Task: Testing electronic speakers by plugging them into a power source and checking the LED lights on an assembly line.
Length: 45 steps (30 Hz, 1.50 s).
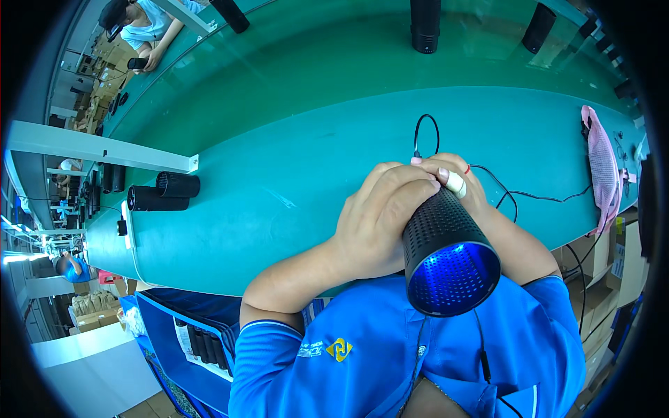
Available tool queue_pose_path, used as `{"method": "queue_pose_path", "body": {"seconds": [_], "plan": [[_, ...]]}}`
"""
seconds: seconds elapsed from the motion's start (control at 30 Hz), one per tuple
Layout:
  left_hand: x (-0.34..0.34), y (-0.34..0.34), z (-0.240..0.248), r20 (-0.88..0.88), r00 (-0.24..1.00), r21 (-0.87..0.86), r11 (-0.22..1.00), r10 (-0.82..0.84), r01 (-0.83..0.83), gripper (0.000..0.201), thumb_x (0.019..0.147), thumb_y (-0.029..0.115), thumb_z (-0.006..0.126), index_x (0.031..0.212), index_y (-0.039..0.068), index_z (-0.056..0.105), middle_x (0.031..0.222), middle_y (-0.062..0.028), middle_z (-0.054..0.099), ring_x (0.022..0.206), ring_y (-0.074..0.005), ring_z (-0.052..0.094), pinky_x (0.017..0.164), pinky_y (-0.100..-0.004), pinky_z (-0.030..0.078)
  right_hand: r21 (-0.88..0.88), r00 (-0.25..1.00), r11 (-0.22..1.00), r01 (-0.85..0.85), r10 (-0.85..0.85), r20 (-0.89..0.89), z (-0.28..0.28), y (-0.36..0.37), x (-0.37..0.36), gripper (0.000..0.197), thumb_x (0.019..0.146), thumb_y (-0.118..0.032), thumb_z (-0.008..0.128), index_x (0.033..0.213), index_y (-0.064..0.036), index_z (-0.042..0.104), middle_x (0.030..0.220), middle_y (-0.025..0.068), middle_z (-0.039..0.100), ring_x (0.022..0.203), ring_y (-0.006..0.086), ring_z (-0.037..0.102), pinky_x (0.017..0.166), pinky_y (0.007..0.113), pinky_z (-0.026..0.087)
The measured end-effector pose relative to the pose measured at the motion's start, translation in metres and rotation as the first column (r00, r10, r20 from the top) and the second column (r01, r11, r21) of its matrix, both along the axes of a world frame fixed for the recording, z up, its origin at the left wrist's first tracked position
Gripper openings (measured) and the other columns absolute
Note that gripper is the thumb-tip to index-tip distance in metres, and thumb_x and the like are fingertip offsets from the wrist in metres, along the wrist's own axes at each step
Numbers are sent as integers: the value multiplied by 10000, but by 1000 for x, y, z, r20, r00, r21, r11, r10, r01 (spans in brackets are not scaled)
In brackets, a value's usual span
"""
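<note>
My left hand (380,219) wraps round the side of a black perforated cylinder (444,233), fingers closed on it. Its open end tilts toward me, and blue light glows inside. My right hand (465,182) grips the cylinder's far end. One of its fingers has a white wrap, and a thin red band circles another. By the fingertips a black cable (426,117) loops up, its plug end close to the hands. What the fingers press on at the far end is hidden.
Two black perforated cylinders (159,198) lie at left on the green table (279,150). Others stand behind a raised edge, including a black cylinder (425,28). A pink mesh pouch (605,167) is at right, a blue bin (174,348) lower left. A co-worker (150,31) sits across.
</note>
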<state>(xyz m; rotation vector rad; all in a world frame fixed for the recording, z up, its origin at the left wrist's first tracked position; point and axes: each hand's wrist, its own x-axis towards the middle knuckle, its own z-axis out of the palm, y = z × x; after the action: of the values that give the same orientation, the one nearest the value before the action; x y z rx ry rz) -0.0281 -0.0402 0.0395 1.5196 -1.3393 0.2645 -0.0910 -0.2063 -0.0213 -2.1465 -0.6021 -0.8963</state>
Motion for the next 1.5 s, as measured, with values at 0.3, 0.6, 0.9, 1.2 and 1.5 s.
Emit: {"method": "queue_pose_path", "body": {"seconds": [0.3, 0.6, 0.9, 1.2, 1.5], "plan": [[4, 2, 1, 61, 998, 12, 1000, 28, -29, 458, 635, 27, 698, 1058, 37, 524, 1030, -120, 568, 846, -284, 561, 716, -348, 488, -10, 986, 997, -75, 72, -151, 3, -3, -1, 777, 661, -172, 757, 1326, -78, 366, 1246, 114, 530, 1055, 262, 537, 855, 368, 448], [6, 13, 11, -64, 996, -148, 987, 60, -69, 366, 691, 52, 669, 1033, 27, 542, 1024, -127, 575, 848, -281, 562, 738, -357, 485, 876, 785, 463, 134, 490, -379, -3, -16, -18, 240, 898, -206, 560, 1061, -30, 559, 956, 111, 616, 784, 122, 564, 684, 213, 436], [-4, 3, 3, -62, 994, -246, 967, -88, 70, 357, 703, 53, 657, 1041, 19, 546, 1042, -134, 575, 857, -289, 558, 748, -359, 484, 836, 416, 205, 509, 791, -448, -1, 4, -18, 193, 919, -198, 526, 860, -24, 586, 707, 100, 599, 530, 138, 535, 434, 226, 415], [-4, 8, 9, -30, 997, -49, 996, -70, 68, 372, 702, 46, 669, 1051, 33, 538, 1043, -128, 578, 888, -280, 573, 769, -362, 478, 871, 326, 100, 481, 902, -283, -23, -3, -15, 114, 884, -108, 542, 863, -12, 601, 793, 89, 618, 654, 130, 578, 573, 216, 463], [-7, 7, 10, -53, 996, -37, 997, -75, 73, 361, 724, 67, 676, 1057, 51, 535, 1042, -111, 590, 924, -254, 590, 812, -375, 469, 936, 332, -11, 353, 936, -115, -16, -3, -13, 180, 817, 4, 581, 996, 11, 571, 842, 79, 623, 706, 117, 599, 620, 207, 478]]}}
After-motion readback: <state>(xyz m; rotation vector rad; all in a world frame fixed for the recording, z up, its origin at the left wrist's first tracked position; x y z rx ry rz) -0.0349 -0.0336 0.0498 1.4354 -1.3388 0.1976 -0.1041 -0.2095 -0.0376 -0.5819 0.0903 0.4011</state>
